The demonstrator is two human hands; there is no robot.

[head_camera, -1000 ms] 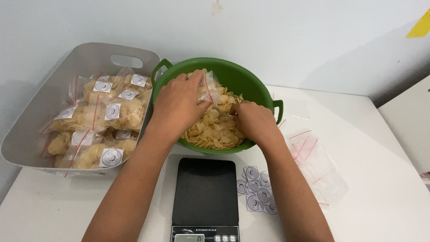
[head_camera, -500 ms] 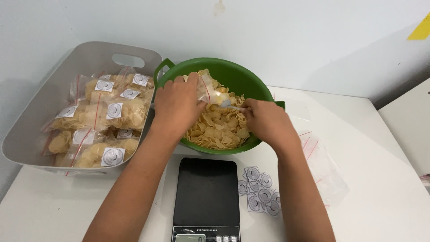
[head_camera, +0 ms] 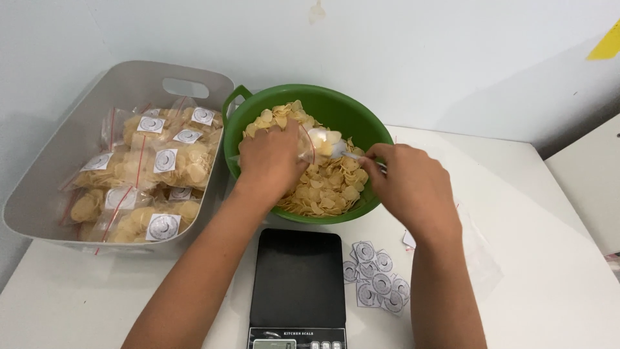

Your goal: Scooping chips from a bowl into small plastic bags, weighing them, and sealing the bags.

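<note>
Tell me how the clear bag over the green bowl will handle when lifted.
The clear bag looks floppy, thin film sagging in the left hand. Probably light, holding few chips. Likely slippery, and the chips seem brittle.

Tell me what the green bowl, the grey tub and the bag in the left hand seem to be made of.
Green bowl: likely plastic, smooth, moulded handle. Grey tub: likely matte plastic, cut-out grip. Bag in the left hand: thin clear plastic film, glossy and crinkled.
</note>
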